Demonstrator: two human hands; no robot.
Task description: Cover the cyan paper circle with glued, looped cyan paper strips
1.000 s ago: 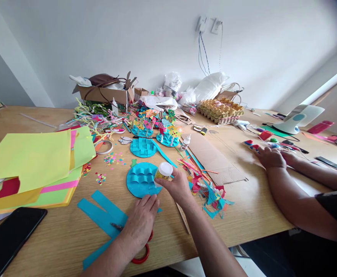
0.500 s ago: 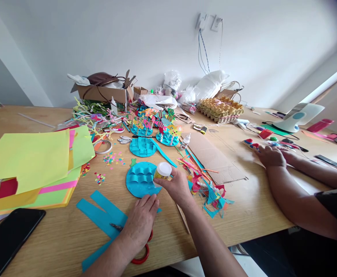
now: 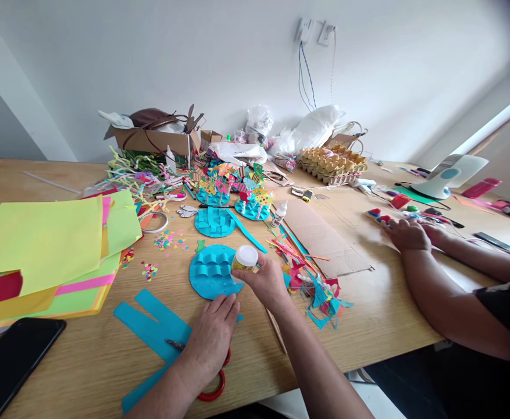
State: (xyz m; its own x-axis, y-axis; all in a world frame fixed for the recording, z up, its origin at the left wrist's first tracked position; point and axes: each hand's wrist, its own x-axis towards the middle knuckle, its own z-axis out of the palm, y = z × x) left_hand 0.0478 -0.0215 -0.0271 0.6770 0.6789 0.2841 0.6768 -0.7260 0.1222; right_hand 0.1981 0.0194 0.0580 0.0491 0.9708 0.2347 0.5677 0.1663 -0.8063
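My right hand point(image 3: 266, 282) is closed around a small tub point(image 3: 245, 259) with a round white end and a yellow label, tilted over the right side of a blue paper disc point(image 3: 198, 285). Rows of blue wavy paper strips point(image 3: 213, 263) arch across this disc. Palm down, my left hand point(image 3: 215, 331) lies with its fingers stretched out at the disc's near edge. Beneath and beside it are red-handled scissors point(image 3: 213, 389), partly hidden, and blue paper strips point(image 3: 150, 326). A second blue disc point(image 3: 213, 222) with woven-looking strips lies just behind.
Coloured paper sheets point(image 3: 40, 238) and a black phone point(image 3: 19, 361) lie left. Paper scraps point(image 3: 324, 291), a cardboard piece point(image 3: 324, 238) and a small glue bottle point(image 3: 280, 214) are on the right. Decorated blue bases point(image 3: 252, 209) stand behind. A co-worker's hands point(image 3: 409, 235) rest farther right.
The view has shifted very slightly. Both hands and the tub keep practically the same place over the blue disc.
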